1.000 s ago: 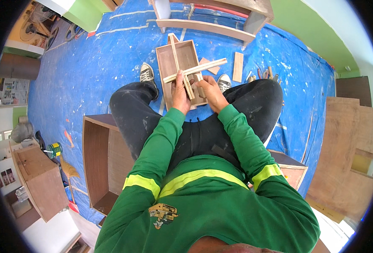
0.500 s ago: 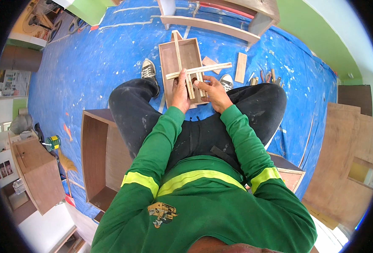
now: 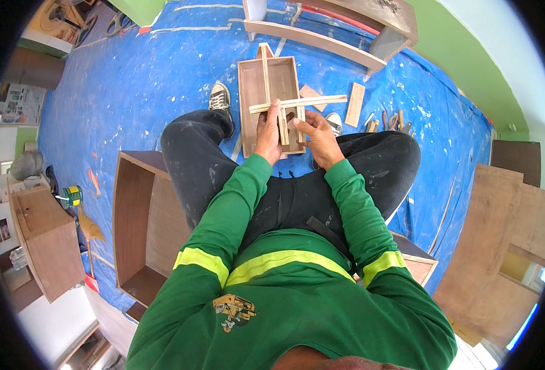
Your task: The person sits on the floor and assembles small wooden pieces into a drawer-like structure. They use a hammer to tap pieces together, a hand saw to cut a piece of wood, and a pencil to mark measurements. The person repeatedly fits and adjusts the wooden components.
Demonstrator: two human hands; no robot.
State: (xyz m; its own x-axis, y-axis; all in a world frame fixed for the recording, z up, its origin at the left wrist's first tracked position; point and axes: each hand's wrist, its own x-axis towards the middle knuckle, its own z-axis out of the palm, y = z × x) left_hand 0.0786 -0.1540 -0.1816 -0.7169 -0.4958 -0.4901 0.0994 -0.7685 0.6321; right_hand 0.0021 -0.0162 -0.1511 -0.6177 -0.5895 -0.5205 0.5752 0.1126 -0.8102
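Between my knees, my hands hold a small frame of plywood strips over an open wooden drawer box [image 3: 248, 86]. A long strip [image 3: 325, 100] lies crosswise at the top of the frame, with shorter strips running back toward me. My left hand [image 3: 268, 132] is closed round the frame at its left side, thumb up against the long strip. My right hand [image 3: 319, 137] pinches a short strip at the right with thumb and fingers; its fingertips are partly hidden. Another narrow strip [image 3: 265, 71] runs lengthwise over the box toward its far end.
Loose wood pieces [image 3: 355, 105] and several hand tools [image 3: 392, 120] lie on the blue floor sheet [image 3: 143, 74] beyond my right knee. A large open cabinet box [image 3: 134, 216] stands at my left. Ahead is a wooden frame unit [image 3: 321, 44]; plywood panels [image 3: 469, 246] lie at right.
The whole view has shifted slightly. My right hand's thumb and fingers have adjusted a little on the short strip; the left hand keeps its grip on the frame.
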